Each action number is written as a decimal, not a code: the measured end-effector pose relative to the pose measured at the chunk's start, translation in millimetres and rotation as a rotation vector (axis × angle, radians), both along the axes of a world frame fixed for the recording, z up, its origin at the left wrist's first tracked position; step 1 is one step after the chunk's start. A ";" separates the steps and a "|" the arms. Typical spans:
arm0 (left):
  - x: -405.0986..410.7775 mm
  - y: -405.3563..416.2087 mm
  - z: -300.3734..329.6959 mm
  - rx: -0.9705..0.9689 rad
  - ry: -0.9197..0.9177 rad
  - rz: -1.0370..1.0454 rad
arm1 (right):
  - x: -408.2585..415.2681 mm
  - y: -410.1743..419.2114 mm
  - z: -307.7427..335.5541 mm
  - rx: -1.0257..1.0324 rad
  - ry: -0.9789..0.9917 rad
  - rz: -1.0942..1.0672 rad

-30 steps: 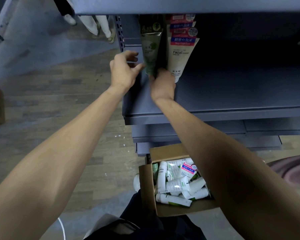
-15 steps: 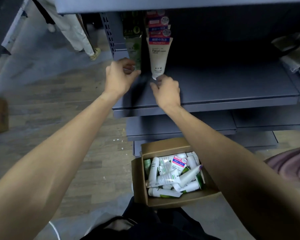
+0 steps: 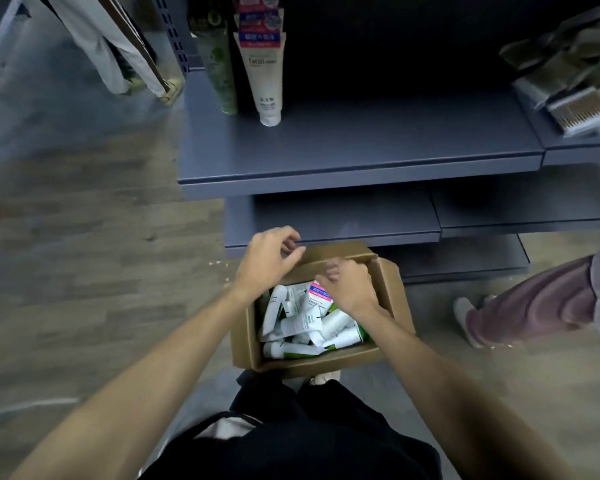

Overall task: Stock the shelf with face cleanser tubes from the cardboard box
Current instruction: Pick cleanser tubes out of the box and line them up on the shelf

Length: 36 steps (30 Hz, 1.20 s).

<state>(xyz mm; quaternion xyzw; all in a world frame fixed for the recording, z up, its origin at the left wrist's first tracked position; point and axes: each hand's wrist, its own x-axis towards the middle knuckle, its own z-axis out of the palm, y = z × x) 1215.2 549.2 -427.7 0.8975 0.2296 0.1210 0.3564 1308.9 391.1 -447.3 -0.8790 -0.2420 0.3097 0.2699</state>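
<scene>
Head view is showing both hands hovering over the cardboard box [image 3: 392, 289] of face cleanser tubes [image 3: 300, 323] on the floor: left hand [image 3: 269, 263] and right hand [image 3: 349, 284] loosely curled, holding nothing. On the shelf [image 3: 361, 150], a white tube [image 3: 264, 74] reading "Facial" is standing beside a green tube [image 3: 219, 64].

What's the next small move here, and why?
Probably lower the right hand onto the pink-labelled Facial tube just under it and grip it. Both hands hover empty over the cardboard box; the left hand is nearer the rim, and the shelf has room.
</scene>
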 end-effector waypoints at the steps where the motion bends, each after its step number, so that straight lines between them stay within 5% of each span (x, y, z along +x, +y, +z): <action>1: -3.3 -7.5 -8.1 -0.022 0.038 0.011 | -1.0 -7.8 -5.5 -0.017 0.013 -0.003; 20: 33.4 -108.0 -96.7 -0.159 0.463 -0.166 | -7.2 -108.7 -65.0 -0.251 0.103 -0.104; 31: 68.5 -130.4 -108.6 0.037 0.545 -0.217 | -9.3 -122.4 -71.4 -0.215 0.117 -0.194; 36: 70.7 -121.0 -105.5 -0.083 0.533 -0.138 | -9.9 -122.5 -70.4 -0.205 0.130 -0.224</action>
